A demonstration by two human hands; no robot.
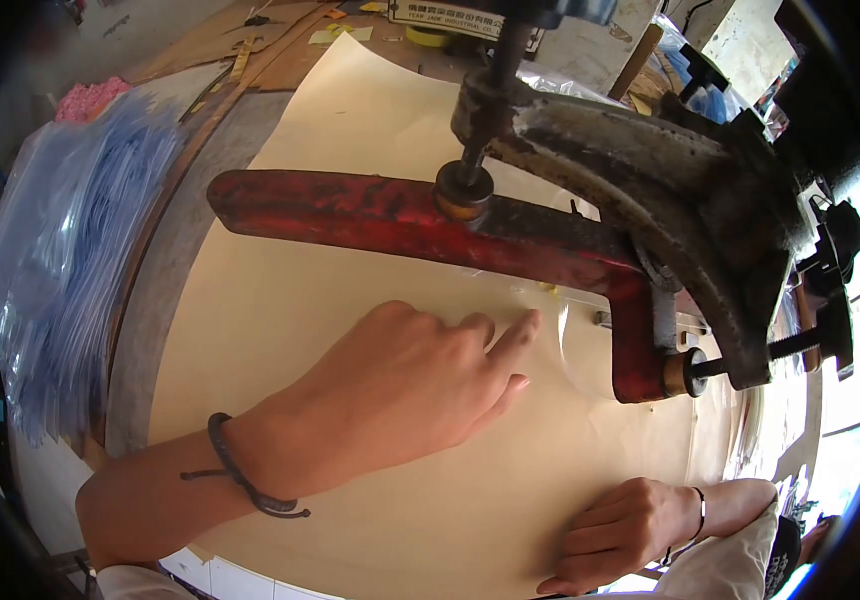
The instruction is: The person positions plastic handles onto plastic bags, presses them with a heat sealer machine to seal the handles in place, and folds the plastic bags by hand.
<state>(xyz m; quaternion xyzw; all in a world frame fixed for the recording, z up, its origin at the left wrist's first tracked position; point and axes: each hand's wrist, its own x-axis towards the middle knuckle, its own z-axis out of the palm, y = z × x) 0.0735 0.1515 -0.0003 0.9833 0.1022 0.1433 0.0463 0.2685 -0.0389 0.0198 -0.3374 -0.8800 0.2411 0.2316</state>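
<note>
My left hand, with a dark cord bracelet at the wrist, is over a large cream-coloured sheet. Its index finger stretches toward a piece of clear plastic film, and the other fingers are partly bent. Nothing shows between them. Just above it runs the red metal arm of a machine. My right hand rests on the sheet at the lower right, fingers curled together. Whatever may lie under those fingers is hidden.
A dark curved machine frame with a vertical rod overhangs the sheet. Stacked clear bluish plastic pieces lie at the left, with a pink item behind them. A printed box stands at the back.
</note>
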